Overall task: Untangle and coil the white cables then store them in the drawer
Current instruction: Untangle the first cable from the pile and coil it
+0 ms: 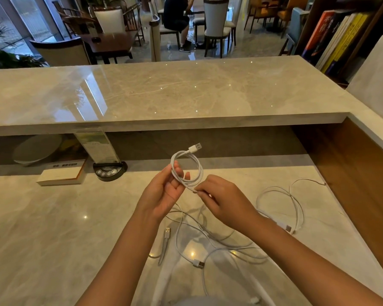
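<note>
A white cable coil (200, 166) is held up above the marble desk, its USB plug (195, 148) sticking out at the top. My left hand (166, 193) holds the coil's left side between thumb and fingers. My right hand (221, 199) pinches the cable at the coil's lower edge. Below my hands, a tangle of loose white cables (210, 241) lies on the desk, with USB plugs showing at its left (167, 233) and near its front (199, 264). Another loose white cable (294, 199) loops to the right. No drawer is in view.
A raised marble counter (164, 93) runs across the back. Under it stand a book (62, 174), a black sign holder (110, 171) and a round white object (37, 151). A wooden side wall (352, 173) closes the desk on the right. A person sits at a far table.
</note>
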{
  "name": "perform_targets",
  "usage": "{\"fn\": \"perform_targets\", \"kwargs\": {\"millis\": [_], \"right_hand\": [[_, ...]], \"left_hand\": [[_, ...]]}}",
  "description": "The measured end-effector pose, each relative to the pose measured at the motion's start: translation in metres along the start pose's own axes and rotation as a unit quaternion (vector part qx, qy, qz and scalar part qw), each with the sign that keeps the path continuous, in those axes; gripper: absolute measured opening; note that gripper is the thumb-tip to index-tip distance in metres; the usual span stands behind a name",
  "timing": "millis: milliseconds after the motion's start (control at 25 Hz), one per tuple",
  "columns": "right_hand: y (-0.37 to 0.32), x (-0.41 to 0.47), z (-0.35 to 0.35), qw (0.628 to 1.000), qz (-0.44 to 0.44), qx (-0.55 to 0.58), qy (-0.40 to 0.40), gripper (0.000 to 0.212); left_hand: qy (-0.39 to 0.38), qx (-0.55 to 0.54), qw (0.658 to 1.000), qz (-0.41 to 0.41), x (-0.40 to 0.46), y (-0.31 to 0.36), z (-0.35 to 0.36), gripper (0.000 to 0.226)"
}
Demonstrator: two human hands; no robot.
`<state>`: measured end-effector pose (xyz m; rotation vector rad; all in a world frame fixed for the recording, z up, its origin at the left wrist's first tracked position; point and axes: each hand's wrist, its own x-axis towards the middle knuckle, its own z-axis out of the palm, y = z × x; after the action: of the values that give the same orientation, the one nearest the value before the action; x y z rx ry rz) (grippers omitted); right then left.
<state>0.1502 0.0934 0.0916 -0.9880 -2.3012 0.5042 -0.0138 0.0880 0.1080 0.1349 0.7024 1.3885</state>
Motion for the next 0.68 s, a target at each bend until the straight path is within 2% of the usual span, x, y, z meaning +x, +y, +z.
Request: {"fn": "perform_targets", "kwargs": {"millis": [120,200,280,360,400,440,480,520,600,680], "right_hand": [[0.007,-0.001,0.0,1.0,0.006,-0.001,-0.023,0.023],[0.017,-0.008,-0.005,0.997,-0.021,-0.064,-0.035,0.027],[0.032,-0.014,-0.011,0.985,-0.043,-0.161,-0.049,0.02],[0.043,-0.018,-0.019,0.973,0.034,-0.205,-0.1,0.014],[0.046,-0.021,-0.023,0.972,0.111,-0.172,-0.12,0.014],[0.048,-0.022,-0.027,0.968,0.206,-0.08,-0.117,0.015],[0.05,-0.021,-0.03,0.952,0.293,0.049,-0.077,0.016],[0.052,-0.02,-0.033,0.92,0.354,0.166,-0.012,0.016],[0.051,-0.013,-0.039,0.848,0.412,0.313,0.111,0.011],[0.049,-0.002,-0.043,0.813,0.429,0.345,0.189,0.012]], "left_hand": [[-0.014,0.013,1.0,-0.001,0.0,0.001,0.003,0.02],[-0.018,0.023,1.0,0.003,-0.001,0.003,0.004,0.022],[-0.017,0.033,0.999,0.008,-0.002,0.006,0.002,0.022],[-0.016,0.034,0.999,0.014,-0.003,0.009,-0.001,0.021],[-0.017,0.031,0.999,0.017,-0.003,0.01,-0.002,0.021],[-0.021,0.031,0.999,0.02,-0.003,0.011,-0.002,0.022],[-0.026,0.037,0.999,0.024,-0.003,0.01,-0.002,0.022],[-0.03,0.048,0.998,0.028,-0.004,0.009,0.0,0.022],[-0.039,0.077,0.996,0.025,-0.006,0.002,0.004,0.023],[-0.051,0.118,0.992,0.012,-0.007,-0.007,0.007,0.022]]}}
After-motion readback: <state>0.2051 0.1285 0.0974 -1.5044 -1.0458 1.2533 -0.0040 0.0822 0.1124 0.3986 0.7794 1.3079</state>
